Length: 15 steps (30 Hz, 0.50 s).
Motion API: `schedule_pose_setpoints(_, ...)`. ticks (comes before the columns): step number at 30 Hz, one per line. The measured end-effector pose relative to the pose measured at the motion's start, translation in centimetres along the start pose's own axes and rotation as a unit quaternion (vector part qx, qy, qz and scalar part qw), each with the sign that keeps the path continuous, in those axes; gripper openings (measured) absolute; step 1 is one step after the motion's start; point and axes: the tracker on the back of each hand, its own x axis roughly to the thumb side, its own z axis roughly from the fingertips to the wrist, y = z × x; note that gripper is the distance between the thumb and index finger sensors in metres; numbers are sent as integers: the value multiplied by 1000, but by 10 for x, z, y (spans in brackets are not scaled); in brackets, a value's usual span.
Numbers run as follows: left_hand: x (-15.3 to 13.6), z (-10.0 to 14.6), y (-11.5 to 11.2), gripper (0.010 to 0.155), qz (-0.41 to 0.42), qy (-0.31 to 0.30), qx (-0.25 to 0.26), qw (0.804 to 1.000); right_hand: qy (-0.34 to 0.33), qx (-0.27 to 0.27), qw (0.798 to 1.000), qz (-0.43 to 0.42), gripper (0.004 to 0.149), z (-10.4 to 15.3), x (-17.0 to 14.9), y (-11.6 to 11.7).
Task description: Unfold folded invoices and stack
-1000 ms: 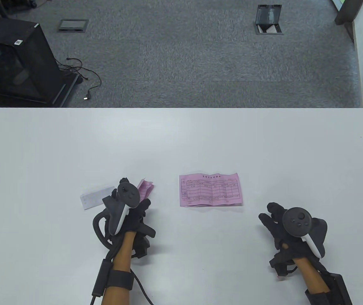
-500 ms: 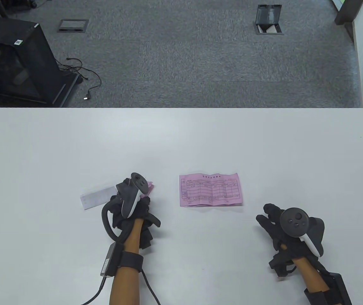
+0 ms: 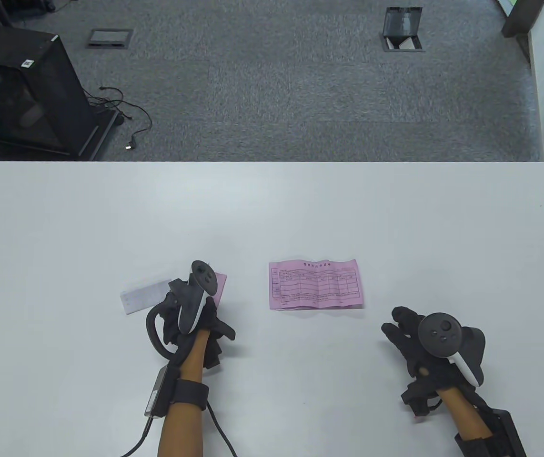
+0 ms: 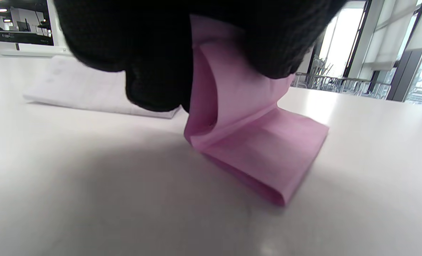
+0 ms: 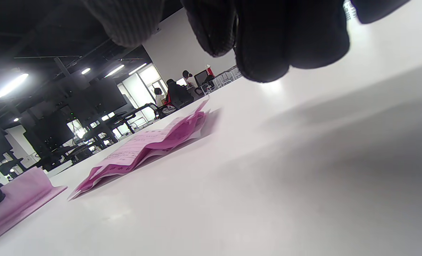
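An unfolded pink invoice [image 3: 316, 284] lies flat at the table's middle; it also shows in the right wrist view [image 5: 150, 142]. My left hand [image 3: 191, 309] pinches one flap of a folded pink invoice [image 3: 218, 286], whose other end rests on the table; the left wrist view shows the fingers [image 4: 154, 53] gripping the folded pink invoice [image 4: 253, 142]. A folded white invoice [image 3: 139, 296] lies just left of that hand, and shows in the left wrist view [image 4: 86, 89]. My right hand [image 3: 408, 333] hovers empty to the lower right of the unfolded invoice, fingers spread.
The white table [image 3: 272, 209] reaches its far edge at mid-frame; beyond it is grey carpet. A black cabinet [image 3: 19, 90] stands on the floor at far left. A cable [image 3: 219, 428] runs from my left wrist off the near edge.
My left hand has turned and shifted slightly right over the folded pink invoice, pinching its flap. My right hand has drifted slightly left. The unfolded invoice has not moved.
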Motion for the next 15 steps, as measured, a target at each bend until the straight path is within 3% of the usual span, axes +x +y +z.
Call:
schedule_pose_setpoints(5, -7, 21, 25, 41, 50, -48, 47, 996, -18, 4, 1000, -22, 61, 5, 7, -2)
schedule_pose_setpoints(9, -9, 48, 40, 41, 144, -115, 58, 981, -55, 8, 996, -74, 60, 11, 21, -6)
schedule_pose_setpoints(15, 11, 91, 36, 41, 246, -197, 37, 948, -144, 25, 977, -154, 58, 28, 63, -4)
